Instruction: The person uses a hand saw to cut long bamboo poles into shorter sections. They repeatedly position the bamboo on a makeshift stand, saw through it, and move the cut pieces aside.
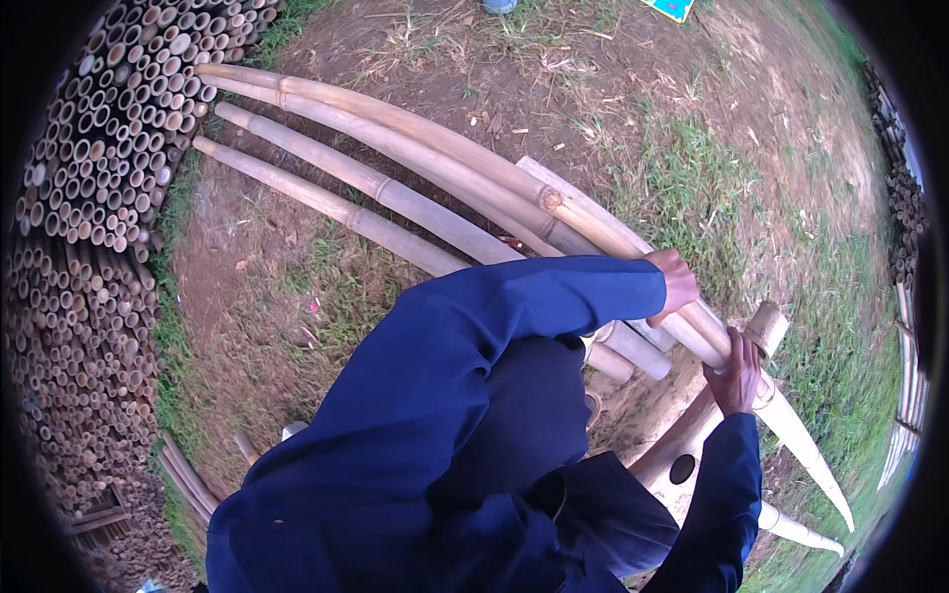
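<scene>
A long pale bamboo pole (pixel 445 140) slants from the upper left, past both my hands, toward the lower right. My left hand (pixel 675 284) is closed over it, the knuckles uppermost. Farther along, my right hand (pixel 733 376) wraps round the same pole, its fingertips on the upper side. Right beside those fingertips a short cut bamboo stub (pixel 768 327) sticks up. Below my right hand lies a thick pale piece (pixel 660 457) with a dark round spot on it. My left forearm covers part of the other poles.
More bamboo poles (pixel 435 215) lie side by side on the grass and soil. Cut bamboo is stacked in a tall pile (pixel 99 148) at the left, ends outward. Further poles (pixel 905 395) rest at the right edge. A blue and yellow flat object (pixel 672 8) lies at the top.
</scene>
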{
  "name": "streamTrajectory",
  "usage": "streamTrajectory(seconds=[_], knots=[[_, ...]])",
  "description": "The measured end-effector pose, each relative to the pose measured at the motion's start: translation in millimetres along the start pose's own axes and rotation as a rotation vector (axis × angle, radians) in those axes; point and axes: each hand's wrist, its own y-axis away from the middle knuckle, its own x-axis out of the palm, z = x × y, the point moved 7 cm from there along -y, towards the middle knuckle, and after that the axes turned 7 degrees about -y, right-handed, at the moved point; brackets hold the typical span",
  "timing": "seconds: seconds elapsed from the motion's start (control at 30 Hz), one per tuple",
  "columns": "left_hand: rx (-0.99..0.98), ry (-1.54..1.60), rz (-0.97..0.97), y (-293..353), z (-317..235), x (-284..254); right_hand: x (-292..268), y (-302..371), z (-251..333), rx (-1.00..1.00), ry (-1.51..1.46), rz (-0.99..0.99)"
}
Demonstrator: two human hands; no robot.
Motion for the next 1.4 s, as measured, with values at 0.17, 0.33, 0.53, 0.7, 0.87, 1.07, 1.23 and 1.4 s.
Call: streamTrajectory(seconds=[0.17, 0.33, 0.53, 0.7, 0.87, 1.07, 1.23, 1.4], knots=[[-0.022, -0.018, 0.050, 36, 20, -9, 3, -14, 39, -0.023, -0.017, -0.034], [-0.084, -0.068, 0.097, 71, 44, -15, 6, -30, 76, -0.023, -0.039, -0.048], [-0.204, -0.084, 0.180, 88, 70, -14, 13, -49, 95, -0.002, -0.082, -0.030], [-0.259, -0.057, 0.195, 80, 75, -14, 14, -56, 85, 0.019, -0.157, 0.032], [-0.251, -0.012, 0.262, 67, 88, -8, 1, -49, 86, 0.022, -0.176, 0.028], [-0.232, 0.118, 0.262, 50, 102, 3, -73, 80, 62, 0.190, -0.235, -0.370], [-0.257, 0.247, 0.290, 59, 104, -3, -94, 296, 29, 0.703, -0.242, -0.601], [-0.292, 0.184, 0.308, 50, 95, -5, 1, 582, 42, 1.352, -0.545, -1.263]])
